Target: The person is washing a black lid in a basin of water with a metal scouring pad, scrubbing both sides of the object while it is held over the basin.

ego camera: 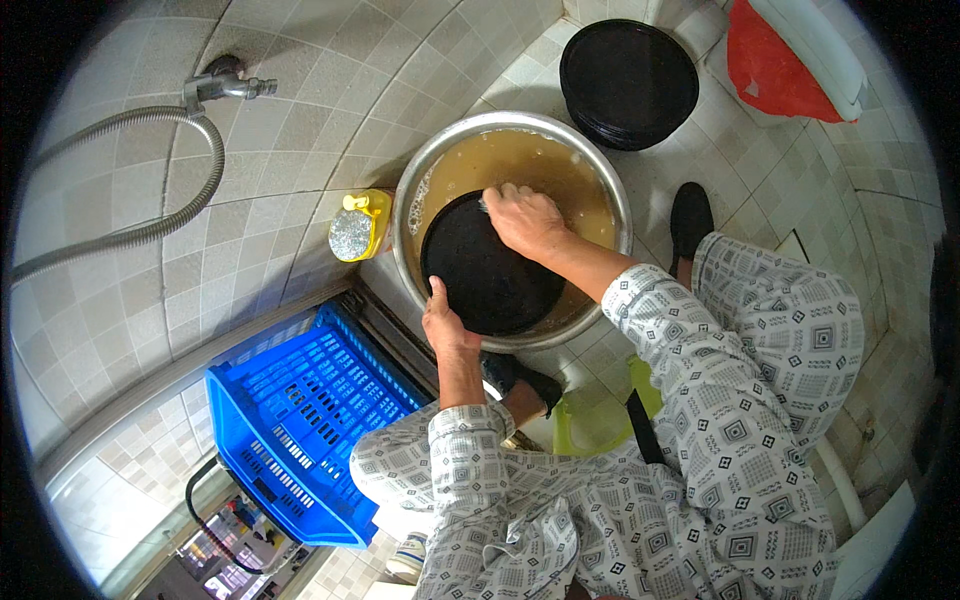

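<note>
A wide metal basin (624,225) of cloudy brown water stands before me, with some foam along its left side. My left hand (448,322) grips the near-left edge of a round black tray (491,270), thumb on top. The tray tilts in the basin, partly in the water. Over the tray's far right edge, my right hand (527,217) is bunched with fingers curled. Something small and greyish, apparently a scouring pad (484,205), peeks out at its fingertips; the hand hides most of it.
Beyond the basin stands a stack of round black trays (630,82). A yellow-capped bottle (361,225) sits between basin and wall. Left are a blue plastic crate (300,420) and a wall tap (232,86) with a metal hose (214,165). A red bag (772,75) lies far right.
</note>
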A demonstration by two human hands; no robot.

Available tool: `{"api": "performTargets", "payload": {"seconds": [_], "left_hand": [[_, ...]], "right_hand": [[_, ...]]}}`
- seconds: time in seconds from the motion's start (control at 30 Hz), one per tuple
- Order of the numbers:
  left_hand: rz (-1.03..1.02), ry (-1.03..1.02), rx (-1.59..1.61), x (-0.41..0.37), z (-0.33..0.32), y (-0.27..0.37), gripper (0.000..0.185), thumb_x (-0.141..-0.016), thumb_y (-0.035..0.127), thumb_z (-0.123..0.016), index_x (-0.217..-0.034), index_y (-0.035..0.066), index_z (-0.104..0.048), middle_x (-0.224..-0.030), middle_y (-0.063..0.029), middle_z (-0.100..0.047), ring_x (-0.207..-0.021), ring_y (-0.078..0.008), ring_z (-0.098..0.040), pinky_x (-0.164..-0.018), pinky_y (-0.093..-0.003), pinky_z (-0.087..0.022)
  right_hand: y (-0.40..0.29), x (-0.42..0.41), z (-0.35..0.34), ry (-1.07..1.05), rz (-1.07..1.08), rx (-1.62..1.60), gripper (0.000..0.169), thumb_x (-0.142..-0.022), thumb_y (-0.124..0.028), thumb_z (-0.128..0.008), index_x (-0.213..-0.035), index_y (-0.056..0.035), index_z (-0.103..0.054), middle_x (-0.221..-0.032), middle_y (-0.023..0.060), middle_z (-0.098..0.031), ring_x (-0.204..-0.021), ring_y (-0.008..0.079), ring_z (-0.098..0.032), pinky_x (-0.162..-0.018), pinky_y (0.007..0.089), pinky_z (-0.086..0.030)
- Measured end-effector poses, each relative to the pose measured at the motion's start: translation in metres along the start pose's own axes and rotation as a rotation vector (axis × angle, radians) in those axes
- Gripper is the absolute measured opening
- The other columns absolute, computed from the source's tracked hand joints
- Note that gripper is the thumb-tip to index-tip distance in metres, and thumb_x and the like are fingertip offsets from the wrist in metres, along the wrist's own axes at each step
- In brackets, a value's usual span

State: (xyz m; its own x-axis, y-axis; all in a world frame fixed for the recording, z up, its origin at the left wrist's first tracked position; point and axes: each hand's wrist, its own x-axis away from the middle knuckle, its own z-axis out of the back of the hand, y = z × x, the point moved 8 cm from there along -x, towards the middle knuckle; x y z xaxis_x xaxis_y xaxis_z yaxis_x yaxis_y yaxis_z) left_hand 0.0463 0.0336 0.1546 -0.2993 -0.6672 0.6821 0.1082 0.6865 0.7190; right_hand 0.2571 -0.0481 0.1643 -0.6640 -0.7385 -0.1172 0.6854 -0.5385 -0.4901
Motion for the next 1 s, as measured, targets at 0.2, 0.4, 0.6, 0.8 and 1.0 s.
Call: {"api": "performTargets", "payload": {"seconds": [0.2, 0.4, 0.6, 0.8, 1.0], "left_hand": [[0.037, 0.071, 0.112, -0.035, 0.028, -0.020, 0.068, -0.102, 0.043, -0.062, -0.145, -0.007, -0.045, -0.146, -0.0219, -0.054, -0.130, -0.0380, -0.057, -0.111, -0.0537, -0.046], [0.142, 0.075, 0.249, -0.062, 0.032, -0.068, 0.075, -0.103, 0.051, -0.055, -0.155, 0.000, -0.036, -0.157, -0.0184, -0.043, -0.141, -0.0380, -0.047, -0.119, -0.0543, -0.036], [0.224, 0.089, 0.388, -0.088, 0.049, -0.108, 0.082, -0.099, 0.058, -0.058, -0.157, 0.004, -0.035, -0.160, -0.0163, -0.040, -0.142, -0.0380, -0.045, -0.119, -0.0562, -0.036], [0.169, 0.170, 0.204, -0.081, 0.041, -0.121, 0.065, -0.092, 0.019, -0.078, -0.144, -0.004, -0.045, -0.145, -0.0185, -0.052, -0.127, -0.0341, -0.056, -0.108, -0.0527, -0.047], [-0.096, 0.228, -0.368, -0.089, 0.063, -0.120, 0.070, -0.080, 0.004, -0.081, -0.141, -0.001, -0.048, -0.130, -0.0130, -0.062, -0.112, -0.0315, -0.064, -0.097, -0.0441, -0.053]], "right_hand": [[0.029, 0.036, -0.051, -0.465, -0.187, -0.142, 0.031, -0.096, -0.026, -0.063, -0.109, 0.0016, -0.063, -0.101, 0.0249, -0.073, -0.094, 0.0408, -0.073, -0.081, 0.0481, -0.059], [0.064, 0.061, -0.056, -0.333, -0.500, -0.376, 0.091, -0.074, -0.050, -0.086, -0.132, 0.0123, -0.054, -0.121, 0.0327, -0.065, -0.114, 0.0441, -0.066, -0.099, 0.0470, -0.053], [0.092, 0.089, -0.110, -0.361, -0.750, -0.582, 0.060, -0.073, -0.009, -0.076, -0.128, 0.0088, -0.060, -0.124, 0.0297, -0.066, -0.116, 0.0420, -0.066, -0.100, 0.0450, -0.051], [0.133, 0.116, -0.144, -0.371, -1.057, -0.747, 0.050, -0.074, -0.003, -0.073, -0.121, 0.0095, -0.064, -0.119, 0.0272, -0.069, -0.113, 0.0383, -0.068, -0.095, 0.0440, -0.052], [0.111, 0.099, -0.136, -0.388, -1.108, -0.762, 0.047, -0.077, 0.000, -0.068, -0.122, 0.0098, -0.063, -0.118, 0.0286, -0.068, -0.110, 0.0384, -0.068, -0.091, 0.0439, -0.052]]}}
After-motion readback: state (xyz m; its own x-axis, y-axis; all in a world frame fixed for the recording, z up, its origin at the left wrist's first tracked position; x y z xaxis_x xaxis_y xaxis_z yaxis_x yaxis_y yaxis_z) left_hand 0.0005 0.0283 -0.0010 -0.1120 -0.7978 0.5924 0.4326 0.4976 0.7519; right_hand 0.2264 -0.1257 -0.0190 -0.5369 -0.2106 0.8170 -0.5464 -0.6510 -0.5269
